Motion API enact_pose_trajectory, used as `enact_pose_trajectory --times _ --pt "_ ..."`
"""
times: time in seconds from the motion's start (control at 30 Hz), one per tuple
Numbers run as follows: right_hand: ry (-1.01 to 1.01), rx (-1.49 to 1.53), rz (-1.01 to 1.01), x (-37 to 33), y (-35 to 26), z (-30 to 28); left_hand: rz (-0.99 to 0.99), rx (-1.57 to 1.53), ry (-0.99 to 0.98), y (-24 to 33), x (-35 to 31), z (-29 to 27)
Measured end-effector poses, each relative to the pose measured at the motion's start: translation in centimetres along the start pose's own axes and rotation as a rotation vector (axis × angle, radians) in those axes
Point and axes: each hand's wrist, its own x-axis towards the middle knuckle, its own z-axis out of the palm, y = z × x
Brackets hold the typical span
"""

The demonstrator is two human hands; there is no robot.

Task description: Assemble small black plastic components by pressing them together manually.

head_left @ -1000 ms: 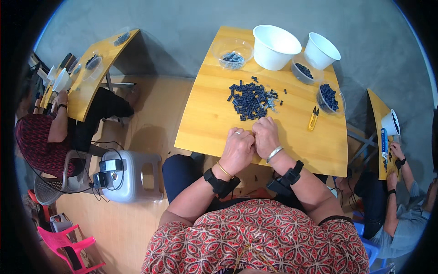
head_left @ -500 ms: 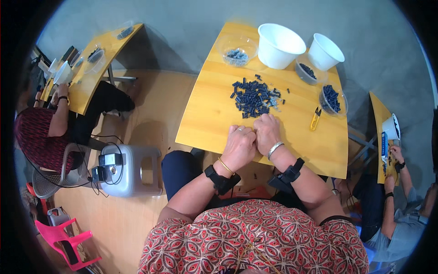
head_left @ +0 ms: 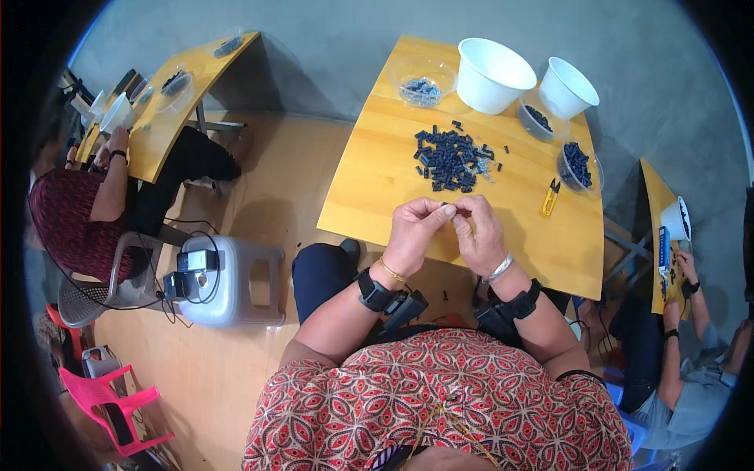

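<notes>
Just in front of the pile, my left hand (head_left: 416,234) and my right hand (head_left: 481,237) meet fingertip to fingertip over the near part of the yellow table (head_left: 369,192). Thumbs and forefingers are pinched together. A tiny dark bit shows between them, too small and covered to name. Beyond my hands lies a heap of small dark-blue plastic pieces (head_left: 448,157), with small silvery metal bits (head_left: 481,166) at its right side. Yellow-handled thread snips (head_left: 551,198) lie to the right, apart from my hands.
Along the table's far side stand a clear bowl of metal bits (head_left: 422,92), two white tubs (head_left: 496,78), and clear bowls of dark pieces (head_left: 539,119). Co-workers sit at tables left and right. A grey plastic stool (head_left: 228,282) with cabled devices stands left; a pink chair (head_left: 118,404) is lower left.
My hands have turned from knuckles-up to thumbs-up, fingertips now showing, and lifted slightly off the table. The whole view has shifted a little. The heap looks the same.
</notes>
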Motion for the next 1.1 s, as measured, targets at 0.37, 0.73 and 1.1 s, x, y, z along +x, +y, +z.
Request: enact_pose_trajectory --times 0.37,0.73,1.1 --pt "-0.016 0.064 0.042 0.5 0.1 -0.9 -0.024 -0.009 -0.014 0.6 -0.6 -0.2" --pt "-0.071 0.177 0.105 0.6 0.5 -2.1 -0.123 -0.180 -0.018 0.2 -0.5 0.0" --pt "0.595 -0.488 0.222 3.9 11.5 -18.6 -0.081 -0.004 -0.025 0.1 -0.4 -0.7"
